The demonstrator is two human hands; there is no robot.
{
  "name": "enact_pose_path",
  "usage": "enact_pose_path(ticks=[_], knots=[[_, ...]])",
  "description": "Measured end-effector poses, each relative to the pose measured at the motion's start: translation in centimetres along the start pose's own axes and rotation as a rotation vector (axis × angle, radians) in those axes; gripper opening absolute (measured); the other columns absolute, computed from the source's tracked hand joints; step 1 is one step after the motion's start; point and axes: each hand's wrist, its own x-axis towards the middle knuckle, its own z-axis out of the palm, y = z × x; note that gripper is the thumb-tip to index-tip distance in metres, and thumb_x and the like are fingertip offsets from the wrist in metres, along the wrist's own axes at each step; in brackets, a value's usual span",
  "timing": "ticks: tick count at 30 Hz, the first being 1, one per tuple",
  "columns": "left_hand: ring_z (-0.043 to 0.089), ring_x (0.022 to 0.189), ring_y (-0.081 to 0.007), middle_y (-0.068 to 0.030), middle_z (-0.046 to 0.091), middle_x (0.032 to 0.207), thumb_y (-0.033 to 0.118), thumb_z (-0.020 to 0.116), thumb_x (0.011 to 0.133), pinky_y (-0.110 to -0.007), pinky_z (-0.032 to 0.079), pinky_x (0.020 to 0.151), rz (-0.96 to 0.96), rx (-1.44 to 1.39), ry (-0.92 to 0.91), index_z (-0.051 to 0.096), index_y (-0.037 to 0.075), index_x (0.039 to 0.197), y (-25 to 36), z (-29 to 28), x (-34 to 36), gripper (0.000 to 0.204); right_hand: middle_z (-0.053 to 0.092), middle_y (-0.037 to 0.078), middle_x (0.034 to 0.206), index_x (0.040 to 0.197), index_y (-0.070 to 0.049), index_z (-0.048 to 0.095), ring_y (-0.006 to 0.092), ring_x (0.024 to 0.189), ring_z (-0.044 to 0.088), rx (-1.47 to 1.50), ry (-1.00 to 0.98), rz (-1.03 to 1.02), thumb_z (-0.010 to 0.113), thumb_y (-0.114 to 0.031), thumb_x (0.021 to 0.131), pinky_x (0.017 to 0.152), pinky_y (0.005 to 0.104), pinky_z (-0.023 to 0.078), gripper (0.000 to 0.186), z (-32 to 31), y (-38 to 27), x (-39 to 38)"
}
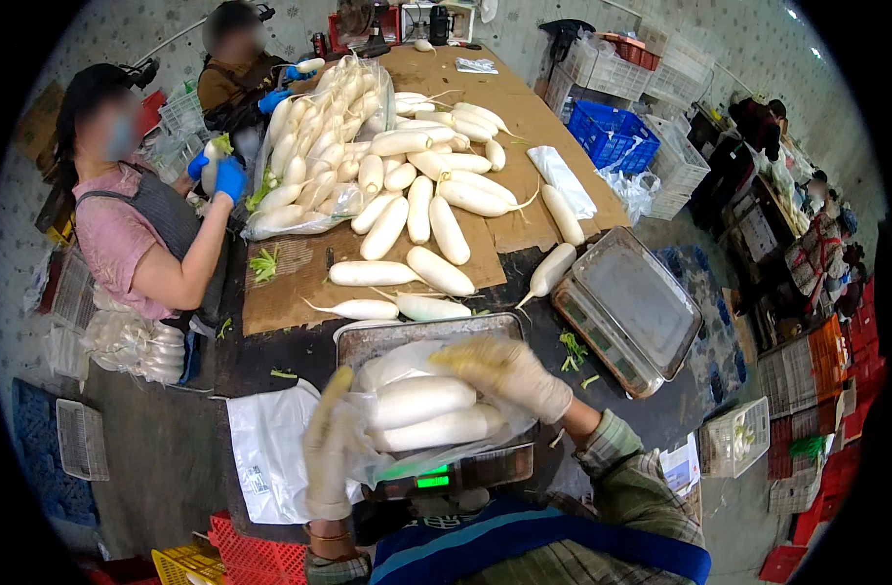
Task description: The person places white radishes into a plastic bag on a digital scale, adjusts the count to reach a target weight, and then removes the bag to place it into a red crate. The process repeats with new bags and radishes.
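In front of me several white radishes [424, 401] lie side by side in a clear plastic bag [399, 468]. The bag rests on the metal pan of a weighing scale [348, 343] with a lit green display. My left hand [327, 448], in a pale glove, is upright along the bag's left side, its fingers stretched out. My right hand [512, 378], also gloved, reaches over the bag's far right side with fingers extended to the left. Both hands touch or nearly touch the film. Some fingers of each hand are hidden.
Beyond the scale lie loose radishes [451, 229] and a large bag full of radishes [319, 146] on cardboard [285, 297]. A second scale [631, 307] stands right. White plastic bags [270, 453] lie left. Two people in blue gloves work at the table's left side; one holds a radish [212, 164].
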Motion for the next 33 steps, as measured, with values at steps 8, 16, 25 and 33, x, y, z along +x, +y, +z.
enact_pose_path(ticks=[8,16,25,33], knots=[[0.056,0.123,-0.0217,-0.0142,0.059,0.135,-0.004,0.054,0.088,-0.031,0.045,0.1,0.49,0.604,0.067,0.052,-0.001,0.137,-4.8,2.3,2.7,0.049,0.067,0.022,0.116,0.123,0.003,0.062,0.0304,0.105,0.067,-0.698,0.183,0.235,0.073,-0.034,0.08,0.087,0.0383,0.052,0.058,-8.8,12.7,14.2],[0.062,0.082,-0.0126,-0.0132,0.058,0.135,0.003,0.057,0.089,-0.024,0.051,0.068,0.184,0.044,0.0,0.055,0.0,0.137,-2.6,-0.1,1.4,0.047,0.07,0.025,0.101,0.109,0.005,0.069,0.0345,0.101,0.067,-0.705,0.123,0.442,0.075,-0.053,0.073,0.087,0.0376,0.05,0.068,-7.3,12.1,17.3],[0.053,0.126,-0.0265,-0.0271,0.043,0.146,0.048,0.055,0.091,-0.025,0.05,0.075,0.404,-0.096,-0.126,0.037,-0.011,0.144,1.7,-3.1,-3.8,0.081,0.068,0.009,0.111,0.13,-0.001,0.058,0.0159,0.1,0.062,-0.349,0.181,0.21,0.079,-0.021,0.079,0.087,0.0284,0.051,0.058,-7.1,-4.7,-0.6],[0.043,0.135,-0.0272,-0.0228,0.043,0.147,0.049,0.054,0.093,-0.029,0.044,0.096,0.39,-0.044,-0.19,0.038,-0.008,0.145,2.7,-1.7,-4.8,0.078,0.063,0.016,0.12,0.136,-0.009,0.054,0.0317,0.109,0.062,-0.717,-0.03,-0.361,0.081,-0.011,0.071,0.094,0.0374,0.051,0.071,4.9,-0.6,-8.4]])
